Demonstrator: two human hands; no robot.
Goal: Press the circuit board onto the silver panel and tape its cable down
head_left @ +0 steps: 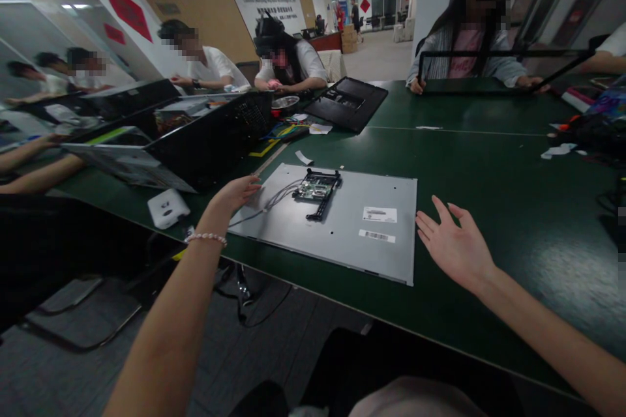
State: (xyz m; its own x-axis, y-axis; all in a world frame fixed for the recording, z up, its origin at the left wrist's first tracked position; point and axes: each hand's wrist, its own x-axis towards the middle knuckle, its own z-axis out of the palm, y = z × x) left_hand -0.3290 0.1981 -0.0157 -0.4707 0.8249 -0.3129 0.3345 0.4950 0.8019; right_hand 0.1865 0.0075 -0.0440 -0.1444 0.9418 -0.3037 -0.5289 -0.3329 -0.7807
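Observation:
A flat silver panel (352, 208) with two white labels lies on the green table. On its left half rests a green circuit board in a black bracket (317, 190), and grey cables run from it to the left edge. My left hand (237, 192), with a beaded bracelet on the wrist, is at the panel's left edge, fingers apart and holding nothing. Just beyond the right edge is my right hand (452, 238), palm turned inward, fingers spread and holding nothing. Whether either hand touches the panel is unclear.
A white square device (167, 208) sits left of my left hand, near large black casings (215, 143). Behind the panel lie a black cover (349, 103), paper scraps and colored wires. Across the green table (469, 163), a person holds a black frame (499, 92).

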